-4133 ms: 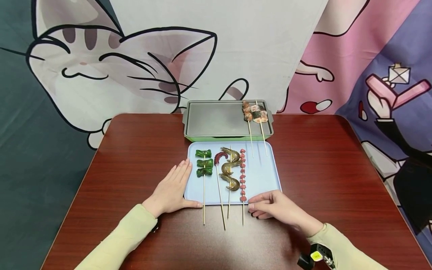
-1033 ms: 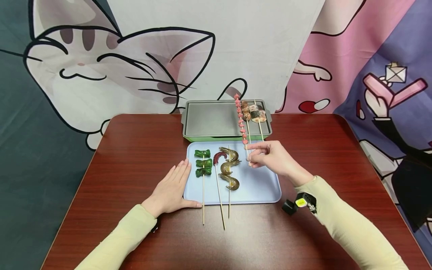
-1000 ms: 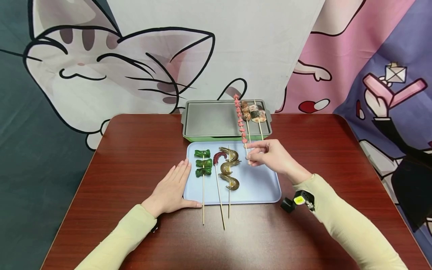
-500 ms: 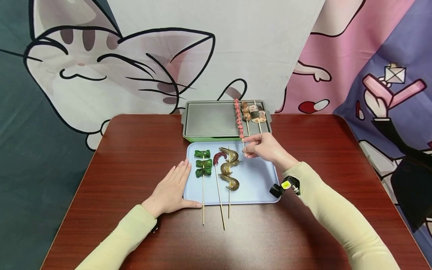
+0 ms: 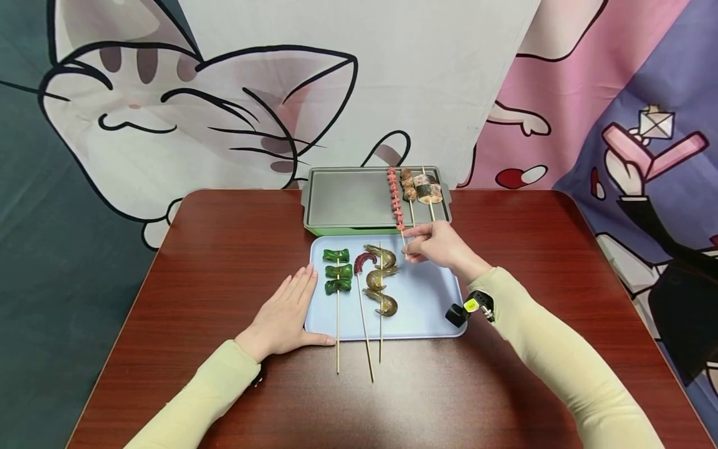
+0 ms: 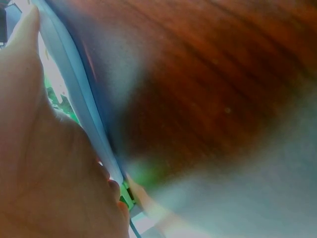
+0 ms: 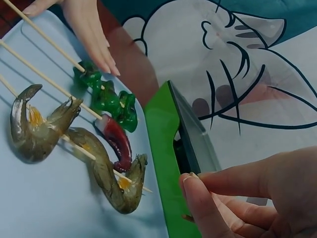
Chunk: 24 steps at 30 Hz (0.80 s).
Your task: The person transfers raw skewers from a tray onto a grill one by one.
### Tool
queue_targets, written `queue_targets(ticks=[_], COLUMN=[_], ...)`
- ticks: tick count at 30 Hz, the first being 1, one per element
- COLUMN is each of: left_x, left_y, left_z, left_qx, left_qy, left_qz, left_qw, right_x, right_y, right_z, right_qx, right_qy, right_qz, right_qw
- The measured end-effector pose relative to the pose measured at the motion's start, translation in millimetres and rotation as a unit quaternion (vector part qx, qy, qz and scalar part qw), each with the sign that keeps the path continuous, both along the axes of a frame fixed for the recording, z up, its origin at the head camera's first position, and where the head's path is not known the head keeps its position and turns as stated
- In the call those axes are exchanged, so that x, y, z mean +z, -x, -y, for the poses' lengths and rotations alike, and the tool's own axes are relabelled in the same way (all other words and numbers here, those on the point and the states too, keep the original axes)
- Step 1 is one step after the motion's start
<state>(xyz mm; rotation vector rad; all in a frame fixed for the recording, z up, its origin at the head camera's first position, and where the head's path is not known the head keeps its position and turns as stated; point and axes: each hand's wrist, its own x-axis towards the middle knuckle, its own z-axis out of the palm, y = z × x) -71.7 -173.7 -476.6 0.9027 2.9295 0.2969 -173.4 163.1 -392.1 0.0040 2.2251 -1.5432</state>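
Observation:
My right hand pinches the bare stick end of a skewer of small pink pieces. Its food part lies over the right half of the grey grill plate, left of two other skewers. My left hand rests with straight fingers along the left edge of the light blue tray. On that tray lie a green pepper skewer, a dark red octopus tentacle skewer and a shrimp skewer. In the right wrist view the pinching thumb and finger show close up.
A brown meat skewer and a fish skewer lie at the grill plate's right end, sticks pointing toward me. The grill's green base stands behind the tray. Beneath everything is a reddish-brown table; a cartoon cloth hangs behind.
My right hand has lifted the pink-piece skewer off the tray, carried it forward and lowered it over the grill plate, shifting slightly left lately. My left hand has stayed put.

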Motion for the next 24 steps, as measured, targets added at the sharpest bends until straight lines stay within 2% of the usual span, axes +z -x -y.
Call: queue_targets(ticks=[6, 12, 18, 24], left_x=[-2.7, -3.1, 0.6, 1.8], left_y=[0.7, 1.3, 0.6, 0.6], left_z=[0.9, 0.8, 0.2, -0.2], left_qx=[0.000, 0.004, 0.002, 0.002], left_qy=[-0.001, 0.005, 0.000, -0.002], left_qz=[-0.003, 0.010, 0.013, 0.011], left_qw=[1.0000, 0.9999, 0.9999, 0.9999], right_x=[1.7, 2.3, 7.5, 14.6], right_y=[1.6, 1.3, -1.6, -7.6], right_z=[1, 2, -2, -8], right_qx=[0.000, 0.003, 0.016, 0.017], right_qy=[-0.008, -0.018, -0.024, -0.016], right_qz=[-0.002, -0.007, -0.011, -0.034], right_qw=[1.0000, 0.9998, 0.9995, 0.9992])
